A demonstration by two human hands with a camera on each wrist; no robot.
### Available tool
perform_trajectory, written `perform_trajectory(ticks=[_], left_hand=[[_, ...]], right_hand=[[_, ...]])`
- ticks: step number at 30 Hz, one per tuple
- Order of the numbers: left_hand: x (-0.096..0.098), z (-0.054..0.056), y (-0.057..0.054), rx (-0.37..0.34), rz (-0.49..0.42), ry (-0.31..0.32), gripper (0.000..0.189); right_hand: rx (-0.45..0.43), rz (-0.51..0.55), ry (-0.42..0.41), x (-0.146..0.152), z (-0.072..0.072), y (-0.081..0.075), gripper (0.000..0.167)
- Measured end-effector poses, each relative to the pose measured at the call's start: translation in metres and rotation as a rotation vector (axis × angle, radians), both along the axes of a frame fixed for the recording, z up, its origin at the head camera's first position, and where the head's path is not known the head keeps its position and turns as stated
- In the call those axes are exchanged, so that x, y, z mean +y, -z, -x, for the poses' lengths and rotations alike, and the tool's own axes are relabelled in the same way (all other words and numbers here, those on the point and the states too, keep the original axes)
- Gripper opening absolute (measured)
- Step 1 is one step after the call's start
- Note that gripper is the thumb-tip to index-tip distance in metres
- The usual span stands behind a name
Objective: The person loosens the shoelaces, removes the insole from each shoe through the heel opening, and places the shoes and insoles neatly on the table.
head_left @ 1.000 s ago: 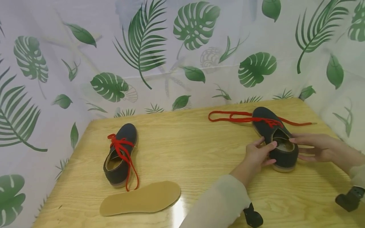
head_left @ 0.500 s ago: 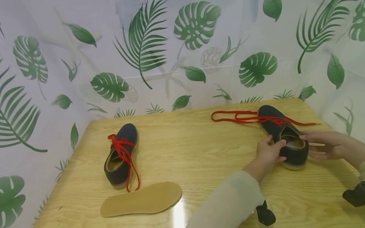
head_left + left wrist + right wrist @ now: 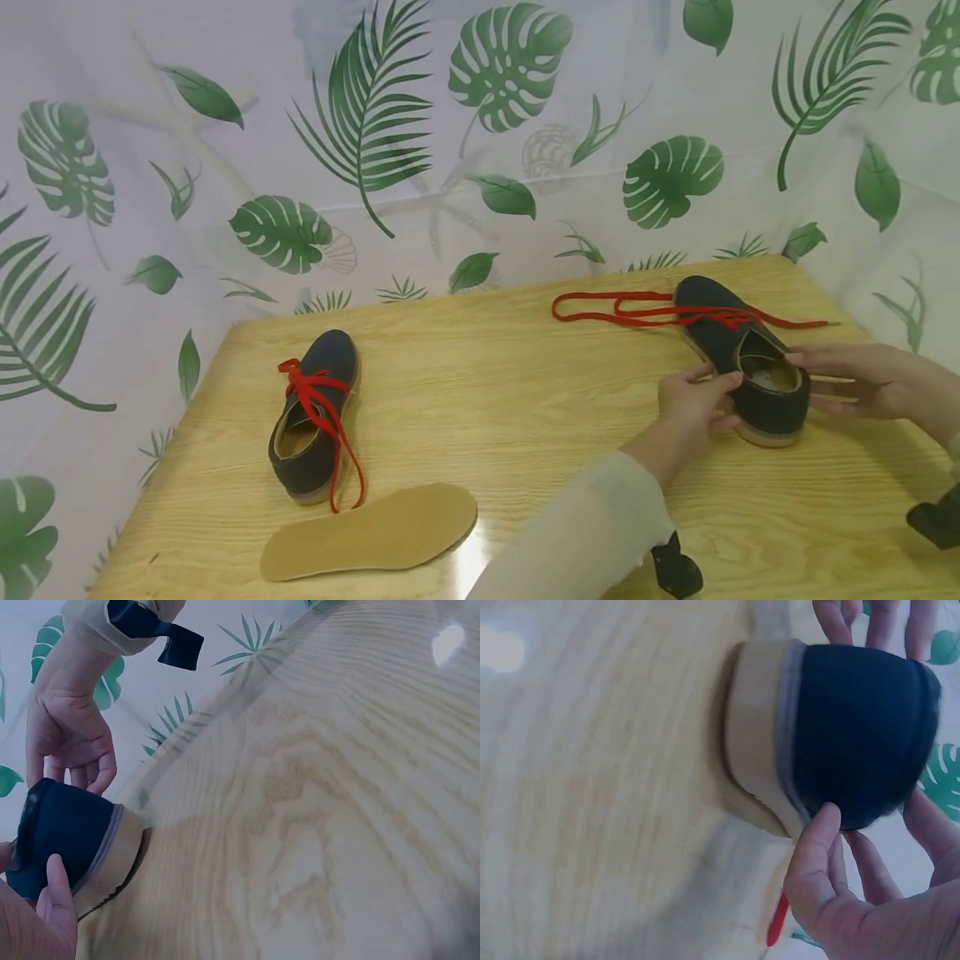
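Observation:
A dark navy lace-up shoe (image 3: 768,412) stands at the table's right, toe pointing away. Its red lace (image 3: 637,317) trails loosely across the toe to both sides. On the left of the heel, my left hand (image 3: 686,408) grips the shoe, thumb at the collar. My right hand (image 3: 862,383) holds the heel from the other side, a fingertip at the collar rim. The right wrist view shows the heel of the shoe (image 3: 862,727) between both hands. In the left wrist view the right hand (image 3: 71,735) lies beyond the shoe (image 3: 67,832).
A matching shoe (image 3: 307,467) with a red lace tied in a bow stands at the left. In front of it lies a tan insole (image 3: 367,533). The wooden table (image 3: 480,400) meets a leaf-patterned cloth (image 3: 420,175) at the back and sides.
Both hands have shifted the right-hand shoe a little to the right, its lace moving along. The left thumb has drawn back from the opening to the collar's edge.

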State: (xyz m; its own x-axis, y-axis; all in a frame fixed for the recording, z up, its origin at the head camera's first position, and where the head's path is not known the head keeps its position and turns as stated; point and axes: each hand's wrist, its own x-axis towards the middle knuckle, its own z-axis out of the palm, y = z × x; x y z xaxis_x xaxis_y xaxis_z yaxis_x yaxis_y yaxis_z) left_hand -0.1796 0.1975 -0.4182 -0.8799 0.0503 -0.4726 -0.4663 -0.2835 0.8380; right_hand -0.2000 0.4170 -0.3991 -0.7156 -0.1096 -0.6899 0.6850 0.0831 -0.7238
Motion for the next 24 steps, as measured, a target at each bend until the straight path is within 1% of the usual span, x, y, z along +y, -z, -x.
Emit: perform_trajectory(ticks=[2,4,7,9,12,15,18,22,24], left_hand=[[-0.005,0.002,-0.004,-0.009,-0.010,0.031,0.028],[-0.012,0.003,-0.009,-0.008,-0.033,0.079,0.028],[-0.024,0.005,-0.013,-0.003,-0.087,0.183,0.025],[-0.033,0.006,-0.015,-0.010,-0.107,0.250,0.022],[-0.046,0.008,-0.020,-0.026,-0.104,0.309,0.015],[-0.057,0.012,-0.027,-0.044,-0.090,0.329,0.014],[-0.069,0.018,-0.032,-0.053,-0.083,0.338,0.014],[-0.085,0.025,-0.035,-0.073,-0.079,0.323,0.015],[-0.091,0.028,-0.036,-0.076,-0.073,0.321,0.015]], right_hand=[[0.003,0.018,0.007,0.003,0.002,-0.004,0.025],[0.020,0.032,0.018,0.005,0.004,-0.008,0.025],[0.066,0.035,0.013,0.004,0.006,-0.014,0.024],[0.083,0.039,0.019,0.001,0.007,-0.019,0.023],[0.088,0.077,0.029,-0.004,0.008,-0.026,0.025],[0.086,0.123,0.019,-0.013,0.008,-0.032,0.030],[0.086,0.132,-0.014,-0.025,0.007,-0.040,0.033],[0.097,0.128,-0.066,-0.041,0.005,-0.050,0.030],[0.091,0.143,-0.064,-0.048,0.003,-0.053,0.029]])
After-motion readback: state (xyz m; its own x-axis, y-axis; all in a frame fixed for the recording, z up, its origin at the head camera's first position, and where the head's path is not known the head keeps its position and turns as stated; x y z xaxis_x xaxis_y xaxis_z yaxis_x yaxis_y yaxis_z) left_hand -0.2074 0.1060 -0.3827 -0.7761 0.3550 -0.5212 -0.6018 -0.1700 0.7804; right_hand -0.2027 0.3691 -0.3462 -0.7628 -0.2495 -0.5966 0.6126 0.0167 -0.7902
